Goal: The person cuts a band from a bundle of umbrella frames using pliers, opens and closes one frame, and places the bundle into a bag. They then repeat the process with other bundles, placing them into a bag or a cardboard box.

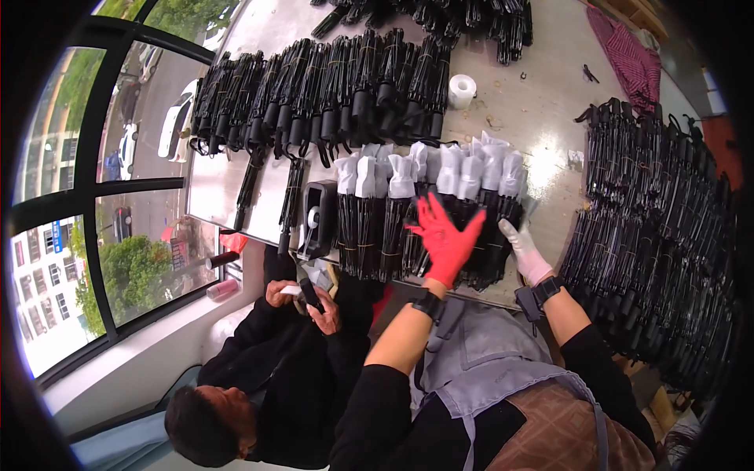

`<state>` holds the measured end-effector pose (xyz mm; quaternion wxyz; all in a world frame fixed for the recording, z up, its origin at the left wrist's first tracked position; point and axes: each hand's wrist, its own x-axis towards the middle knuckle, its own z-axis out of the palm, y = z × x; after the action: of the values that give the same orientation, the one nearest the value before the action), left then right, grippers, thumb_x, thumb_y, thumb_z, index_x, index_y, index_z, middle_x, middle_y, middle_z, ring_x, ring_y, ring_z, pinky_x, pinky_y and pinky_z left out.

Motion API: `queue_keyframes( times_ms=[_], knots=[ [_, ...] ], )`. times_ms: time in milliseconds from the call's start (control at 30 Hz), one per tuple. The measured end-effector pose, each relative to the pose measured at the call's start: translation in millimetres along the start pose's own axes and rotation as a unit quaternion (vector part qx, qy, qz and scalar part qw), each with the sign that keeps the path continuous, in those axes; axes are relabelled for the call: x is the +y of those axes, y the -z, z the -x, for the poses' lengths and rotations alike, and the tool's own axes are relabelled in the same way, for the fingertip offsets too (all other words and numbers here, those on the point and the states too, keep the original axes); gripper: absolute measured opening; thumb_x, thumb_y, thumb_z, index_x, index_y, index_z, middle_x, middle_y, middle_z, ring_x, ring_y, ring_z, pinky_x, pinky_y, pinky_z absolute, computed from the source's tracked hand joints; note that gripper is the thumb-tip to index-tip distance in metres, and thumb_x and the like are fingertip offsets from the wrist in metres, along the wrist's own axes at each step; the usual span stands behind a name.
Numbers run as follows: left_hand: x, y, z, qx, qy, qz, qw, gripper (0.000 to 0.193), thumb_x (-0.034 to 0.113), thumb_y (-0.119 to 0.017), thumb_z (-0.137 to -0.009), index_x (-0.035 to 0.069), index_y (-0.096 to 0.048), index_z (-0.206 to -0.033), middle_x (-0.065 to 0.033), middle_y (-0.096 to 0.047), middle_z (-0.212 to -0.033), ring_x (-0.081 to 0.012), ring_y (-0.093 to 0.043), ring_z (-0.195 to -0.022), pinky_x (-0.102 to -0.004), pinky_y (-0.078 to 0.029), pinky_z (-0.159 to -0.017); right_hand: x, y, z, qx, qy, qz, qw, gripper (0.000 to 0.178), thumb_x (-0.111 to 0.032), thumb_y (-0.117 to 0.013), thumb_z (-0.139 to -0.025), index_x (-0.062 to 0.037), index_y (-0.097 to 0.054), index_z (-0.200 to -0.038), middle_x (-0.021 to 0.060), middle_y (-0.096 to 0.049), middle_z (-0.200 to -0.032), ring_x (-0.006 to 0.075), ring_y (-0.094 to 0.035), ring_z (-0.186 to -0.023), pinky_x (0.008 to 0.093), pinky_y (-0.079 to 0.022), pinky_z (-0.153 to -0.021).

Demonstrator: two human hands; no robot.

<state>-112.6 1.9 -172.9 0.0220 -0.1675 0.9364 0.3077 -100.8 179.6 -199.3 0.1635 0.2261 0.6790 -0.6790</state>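
My left hand [446,239], in a red glove, is spread over a row of folded black umbrella frames [394,235] lying side by side at the table's near edge. Its fingers are apart and hold nothing; whether they touch the frames I cannot tell. White wraps [448,169] cover the far ends of these frames. At the row's right end is my right hand [525,250], in a pale glove, beside the last frames. The thumb stands away from the other fingers, which look stretched out and slightly blurred, and nothing shows in its grasp.
A black tape dispenser [319,220] stands left of the row. Unwrapped umbrella frames [330,86] lie behind, with a white tape roll [462,91] nearby. More frames [652,243] are piled on the right. A co-worker [275,369] sits at left, holding a dark handle-like piece [311,294].
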Motion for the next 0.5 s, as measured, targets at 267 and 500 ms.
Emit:
queue_keyframes(
  times_ms=[267,500],
  knots=[
    [31,-22,21,0.033,0.016,0.164,0.986,0.109,0.056,-0.074,-0.071,-0.007,-0.023,-0.145,-0.0274,-0.033,-0.145,-0.0352,-0.031,-0.137,-0.0512,-0.020,-0.111,-6,46,-4,-0.078,-0.129,-0.147,0.978,0.086,-0.044,-0.075,-0.080,-0.0084,-0.032,-0.145,0.0021,-0.049,-0.133,0.0180,-0.046,-0.120,0.0333,-0.036,-0.104],
    [-31,10,-17,-0.188,0.141,0.465,0.854,0.071,0.037,-0.081,-0.074,-0.004,-0.053,-0.124,-0.0145,-0.061,-0.117,-0.0220,-0.059,-0.106,-0.0336,-0.045,-0.094,-9,40,-21,-0.113,-0.113,-0.094,0.983,0.084,-0.045,-0.075,-0.080,-0.0053,-0.036,-0.142,0.0048,-0.052,-0.130,0.0181,-0.048,-0.117,0.0329,-0.036,-0.104]
  ],
)
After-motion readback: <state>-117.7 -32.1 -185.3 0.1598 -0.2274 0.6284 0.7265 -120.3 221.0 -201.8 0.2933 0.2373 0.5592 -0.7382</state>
